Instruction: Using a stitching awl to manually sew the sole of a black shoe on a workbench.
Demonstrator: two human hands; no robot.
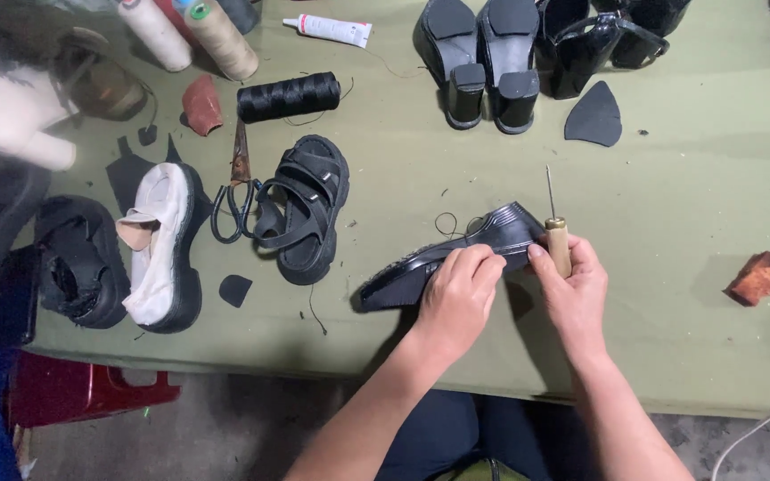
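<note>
Two hands work at the near edge of the green counter (688, 205), and from the head view, the only one, the job looks like hand-stitching a sole. The left hand (459, 298) is closed over the middle of a black shoe (456, 254) that lies on its side on the counter, toe end pointing left and heel to the right. The right hand (575, 289) is clenched around the wooden handle of an awl (556, 233), its thin metal spike standing straight up, with the thumb pressing against the heel end of the shoe. A loop of dark thread (453, 223) curls just above the shoe's upper edge. To my eye the stitching is midway: the awl is held ready but its point is turned away from the shoe, so the next move would call for tipping the spike down to the seam and keeping the shoe pinned steady. Further left lie a black sandal (307, 209), scissors (235, 198), a white-and-black shoe (164, 245) and a spool of black thread (289, 96). At the far edge stand two pale thread cones (216, 31), a glue tube (327, 29) and a pair of black block heels (483, 62). A brown block (757, 277) rests well to the right, apart from everything.
</note>
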